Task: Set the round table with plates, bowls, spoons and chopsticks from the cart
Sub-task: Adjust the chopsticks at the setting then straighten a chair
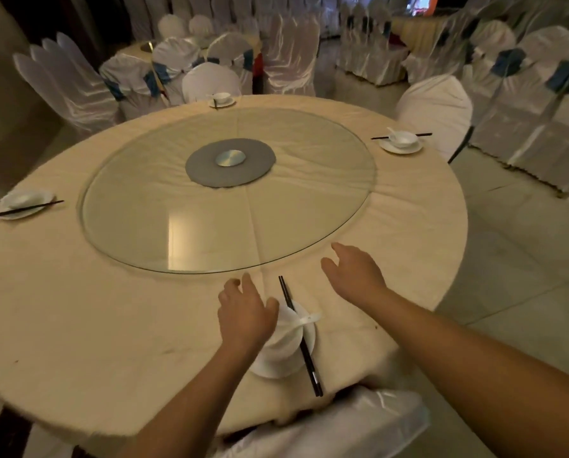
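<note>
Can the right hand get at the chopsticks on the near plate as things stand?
Probably yes. The right hand hovers open just right of the chopsticks, which lie exposed across the bowl. The left hand covers only the bowl's left side.

Bare tablecloth (78, 309) lies left of the near plate (270, 368); glass turntable (230, 193) fills the centre.

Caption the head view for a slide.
Both hands, left and right, hover open over the nearest place setting on the round table.

near plate (270, 365) holds a bowl (284, 338); chopsticks (301, 338) lie across them, glass turntable (210, 226) beyond.
</note>
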`<control>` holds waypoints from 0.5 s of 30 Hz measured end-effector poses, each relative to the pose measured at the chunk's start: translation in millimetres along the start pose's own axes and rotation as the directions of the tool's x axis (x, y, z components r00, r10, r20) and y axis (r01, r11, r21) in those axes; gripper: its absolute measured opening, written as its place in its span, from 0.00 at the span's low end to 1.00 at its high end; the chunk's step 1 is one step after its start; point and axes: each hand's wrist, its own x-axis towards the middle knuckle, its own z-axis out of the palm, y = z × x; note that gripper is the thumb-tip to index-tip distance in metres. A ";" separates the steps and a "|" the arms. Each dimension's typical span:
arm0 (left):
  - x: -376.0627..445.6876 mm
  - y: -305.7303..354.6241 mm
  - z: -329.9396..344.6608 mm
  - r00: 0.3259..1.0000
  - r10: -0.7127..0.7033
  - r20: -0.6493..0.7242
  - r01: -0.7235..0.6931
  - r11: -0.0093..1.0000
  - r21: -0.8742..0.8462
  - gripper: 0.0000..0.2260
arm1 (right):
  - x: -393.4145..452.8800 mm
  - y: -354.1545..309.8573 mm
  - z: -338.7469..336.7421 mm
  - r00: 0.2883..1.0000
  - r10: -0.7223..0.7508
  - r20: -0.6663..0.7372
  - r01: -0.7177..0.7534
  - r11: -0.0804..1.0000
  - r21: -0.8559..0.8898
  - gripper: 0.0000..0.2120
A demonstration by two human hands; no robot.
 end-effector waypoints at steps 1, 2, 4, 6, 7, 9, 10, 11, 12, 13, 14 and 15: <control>8.6 13.3 -13.5 0.996 0.080 -0.045 -0.077 0.995 0.070 0.30 | 4.9 -3.9 -12.7 0.999 -0.040 -0.025 0.039 0.998 -0.040 0.22; 17.2 27.2 -27.9 0.985 0.147 -0.087 -0.135 0.982 0.130 0.29 | 9.3 -7.4 -26.3 0.995 -0.082 -0.048 0.078 0.994 -0.079 0.21; 32.3 55.7 -55.4 0.956 0.248 -0.158 -0.208 0.950 0.234 0.29 | 16.9 -12.0 -56.7 0.982 -0.167 -0.084 0.152 0.976 -0.157 0.20; 42.9 83.8 -80.8 0.930 0.307 -0.201 -0.233 0.917 0.324 0.29 | 24.5 -14.7 -92.0 0.962 -0.239 -0.130 0.207 0.953 -0.221 0.21; 45.9 97.6 -92.7 0.919 0.328 -0.217 -0.236 0.901 0.363 0.28 | 27.4 -15.3 -111.2 0.951 -0.268 -0.157 0.225 0.943 -0.246 0.21; 47.6 125.5 -113.9 0.896 0.361 -0.260 -0.229 0.875 0.426 0.28 | 30.7 -12.5 -150.1 0.922 -0.324 -0.211 0.257 0.921 -0.292 0.22; 46.1 140.2 -122.5 0.882 0.378 -0.283 -0.225 0.863 0.452 0.27 | 30.8 -8.4 -169.4 0.907 -0.351 -0.233 0.271 0.910 -0.315 0.22; 42.9 154.6 -129.0 0.867 0.395 -0.304 -0.222 0.851 0.476 0.27 | 30.0 -1.8 -187.6 0.892 -0.376 -0.252 0.285 0.898 -0.334 0.22; 38.9 169.5 -133.6 0.851 0.415 -0.322 -0.220 0.839 0.498 0.27 | 29.0 6.8 -205.3 0.873 -0.406 -0.271 0.301 0.885 -0.355 0.22; 33.8 184.3 -136.4 0.838 0.431 -0.334 -0.219 0.827 0.518 0.29 | 27.2 16.5 -222.2 0.852 -0.438 -0.286 0.319 0.869 -0.379 0.22; 27.0 198.5 -137.1 0.830 0.443 -0.338 -0.220 0.818 0.532 0.30 | 24.5 27.4 -237.9 0.833 -0.468 -0.295 0.336 0.851 -0.403 0.23; 19.5 213.1 -136.3 0.822 0.456 -0.342 -0.224 0.811 0.541 0.30 | 21.6 39.7 -253.0 0.815 -0.495 -0.302 0.351 0.835 -0.423 0.23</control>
